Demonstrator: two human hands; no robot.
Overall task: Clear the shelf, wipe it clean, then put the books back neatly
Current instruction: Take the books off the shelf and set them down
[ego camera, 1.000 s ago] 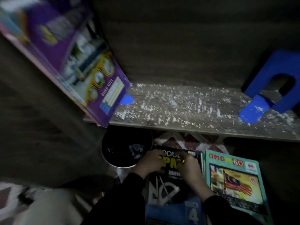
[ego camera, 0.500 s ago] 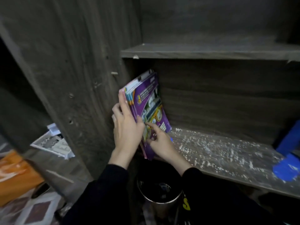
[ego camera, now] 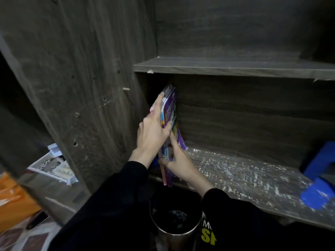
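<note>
- Purple-covered books point(ego camera: 171, 113) stand on end as a thin stack at the left end of the lower shelf point(ego camera: 235, 171), close to the side panel point(ego camera: 87, 78). Only their edges and a sliver of front cover show, and the print is too blurred to read. The right hand hides where the stack meets the board.
- At the far right a blue object point(ego camera: 319, 178) is cut off by the frame, so its full shape is unclear.
- The left hand point(ego camera: 154, 131) has its fingers straight up along the stack's left side and its thumb hooked over the cover, clamping it.
- The right hand point(ego camera: 179, 160) pinches the stack's lower part, thumb under the edges and forefinger lying up the cover.
- The shelving is dark wood-grain board. The lower shelf is speckled all over with white flecks, the upper shelf point(ego camera: 235, 67) has a chipped front edge, and a pale dowel peg point(ego camera: 126, 89) juts from the side panel.
- A shiny metal bin point(ego camera: 175, 230), round in shape, stands below the shelf. Its inside is black and its contents cannot be made out.
- A white tray point(ego camera: 52, 165) at the left holds small patterned pieces too blurred to name.
</note>
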